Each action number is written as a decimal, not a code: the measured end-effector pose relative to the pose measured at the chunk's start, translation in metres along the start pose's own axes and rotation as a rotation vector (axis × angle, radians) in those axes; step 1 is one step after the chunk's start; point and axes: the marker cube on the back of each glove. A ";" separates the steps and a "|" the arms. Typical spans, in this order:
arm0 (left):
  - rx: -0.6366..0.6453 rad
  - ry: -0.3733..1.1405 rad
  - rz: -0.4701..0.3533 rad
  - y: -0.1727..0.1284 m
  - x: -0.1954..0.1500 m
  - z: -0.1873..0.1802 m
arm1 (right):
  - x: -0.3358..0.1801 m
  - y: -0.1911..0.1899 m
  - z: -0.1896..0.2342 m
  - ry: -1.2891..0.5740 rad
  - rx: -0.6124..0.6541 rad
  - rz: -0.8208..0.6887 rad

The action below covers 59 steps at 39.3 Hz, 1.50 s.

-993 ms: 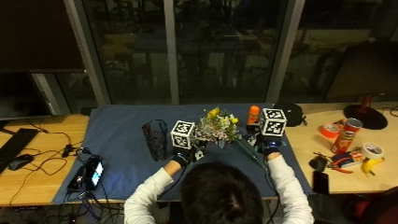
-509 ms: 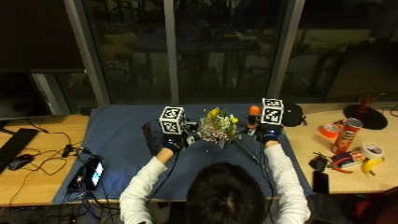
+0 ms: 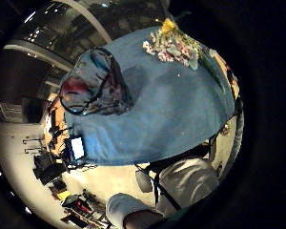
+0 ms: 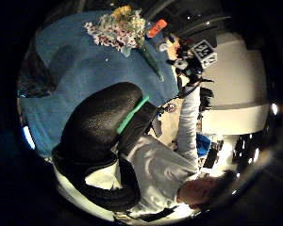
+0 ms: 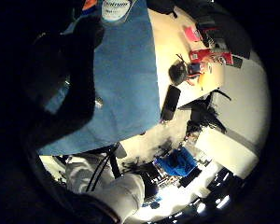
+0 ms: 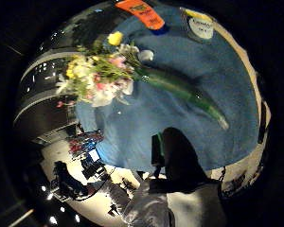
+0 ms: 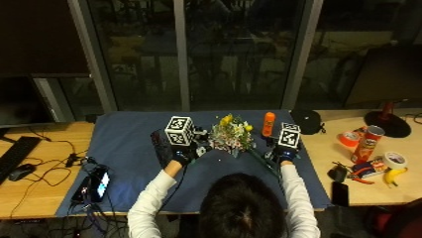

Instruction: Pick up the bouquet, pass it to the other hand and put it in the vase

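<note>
Whether the fingers of the left hand [image 7: 183,152] and right hand [image 7: 285,154] are apart or curled cannot be told; both hover low over the blue cloth [image 7: 131,148] on the tabletop [image 7: 39,193], forearms reaching forward, neither seen touching anything. The bouquet [image 7: 232,136] lies on the cloth between the hands, blooms away from the person, green stems [image 6: 189,92] running back toward the right hand. The dark glass vase [image 7: 160,147] stands just beside the left hand, an orange bottle [image 7: 268,123] stands beyond the right, and a chips can [image 7: 368,144], tape roll [image 7: 394,159] and banana [image 7: 394,176] sit well apart at the right.
</note>
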 end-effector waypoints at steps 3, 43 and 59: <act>0.027 0.038 0.012 0.003 -0.001 0.000 | -0.003 -0.007 0.014 -0.017 0.165 -0.075; -0.066 0.031 -0.014 0.020 -0.021 0.017 | -0.032 -0.051 0.084 -0.249 0.336 0.001; -0.068 0.385 0.044 -0.009 0.015 0.028 | -0.077 0.009 0.014 -0.974 0.513 -0.197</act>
